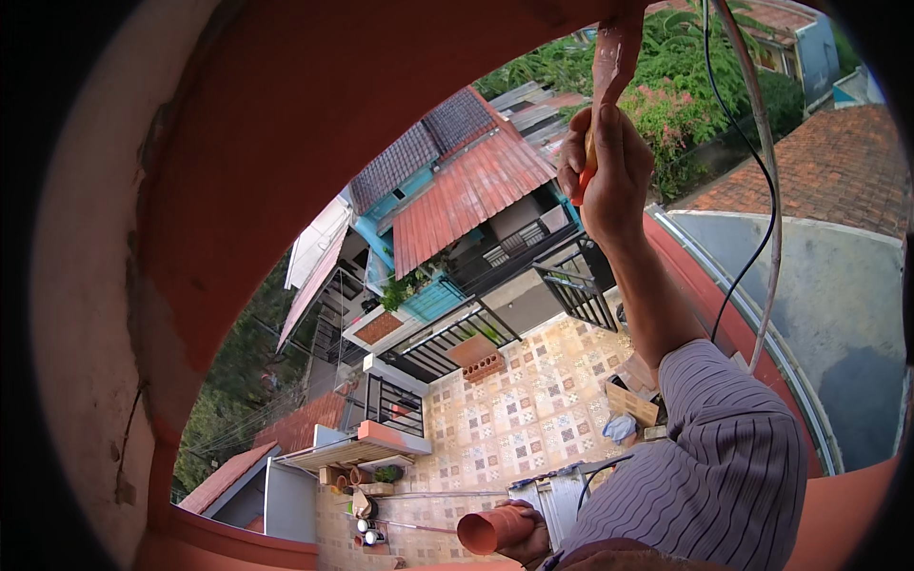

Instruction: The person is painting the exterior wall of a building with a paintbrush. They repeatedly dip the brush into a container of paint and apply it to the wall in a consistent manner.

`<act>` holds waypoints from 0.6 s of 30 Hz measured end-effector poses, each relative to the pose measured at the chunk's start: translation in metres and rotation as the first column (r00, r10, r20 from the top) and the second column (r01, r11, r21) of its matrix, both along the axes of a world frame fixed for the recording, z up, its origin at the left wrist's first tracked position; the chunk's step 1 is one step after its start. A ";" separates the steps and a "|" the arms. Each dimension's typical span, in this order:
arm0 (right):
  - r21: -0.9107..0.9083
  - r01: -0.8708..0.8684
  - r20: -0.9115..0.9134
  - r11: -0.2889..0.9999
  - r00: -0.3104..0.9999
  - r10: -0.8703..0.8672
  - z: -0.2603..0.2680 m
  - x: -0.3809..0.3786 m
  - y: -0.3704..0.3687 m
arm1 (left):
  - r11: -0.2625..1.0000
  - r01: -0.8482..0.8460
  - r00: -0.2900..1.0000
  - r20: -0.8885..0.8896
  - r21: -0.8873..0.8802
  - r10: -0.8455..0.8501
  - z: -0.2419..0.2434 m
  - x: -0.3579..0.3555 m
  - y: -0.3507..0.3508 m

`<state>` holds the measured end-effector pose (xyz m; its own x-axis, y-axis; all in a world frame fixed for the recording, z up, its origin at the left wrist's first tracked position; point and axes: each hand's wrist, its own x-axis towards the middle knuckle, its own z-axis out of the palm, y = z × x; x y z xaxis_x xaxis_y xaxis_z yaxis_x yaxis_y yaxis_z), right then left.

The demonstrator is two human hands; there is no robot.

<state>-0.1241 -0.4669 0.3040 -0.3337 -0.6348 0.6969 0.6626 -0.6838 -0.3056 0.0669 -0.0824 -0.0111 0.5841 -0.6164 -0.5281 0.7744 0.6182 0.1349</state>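
My right hand [610, 168] is raised at the upper right, its fingers wrapped round a paintbrush [615, 61]. Red-brown paint coats the head of the brush, and the handle end is orange. The brush's top reaches the red-painted underside of an overhead beam [285, 93], though the exact contact is hard to make out. Low in the view, my left hand [530, 542] grips a red-orange cylindrical cup [496, 529], its round mouth turned to the lower left. What the cup holds cannot be seen clearly.
Bare plaster wall [78, 285] borders the beam at left. A black cable [750, 268] and a grey pole [767, 143] hang at right. Far below lie a patterned tiled yard [528, 414], a black metal gate [578, 285], pots [360, 477] and a pale ladder-like structure [553, 499].
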 end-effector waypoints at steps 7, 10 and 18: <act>0.010 0.267 0.182 0.964 0.947 -0.264 -0.033 0.017 0.005 | 1.000 0.010 1.000 0.027 0.023 -0.011 0.004 0.000 -0.002; 0.182 0.322 0.086 0.929 0.936 -0.341 -0.036 -0.020 -0.006 | 0.999 0.018 0.999 0.038 0.037 -0.019 0.005 0.002 -0.005; 0.196 0.219 0.162 0.956 0.954 -0.252 -0.004 -0.082 -0.023 | 0.998 0.044 0.998 0.039 0.051 -0.046 0.004 0.003 -0.013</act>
<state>-0.2062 -0.4899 0.3001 -0.6001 -0.6284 0.4950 0.5447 -0.7742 -0.3224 0.0699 -0.0950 -0.0067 0.5779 -0.6158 -0.5356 0.7945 0.5746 0.1966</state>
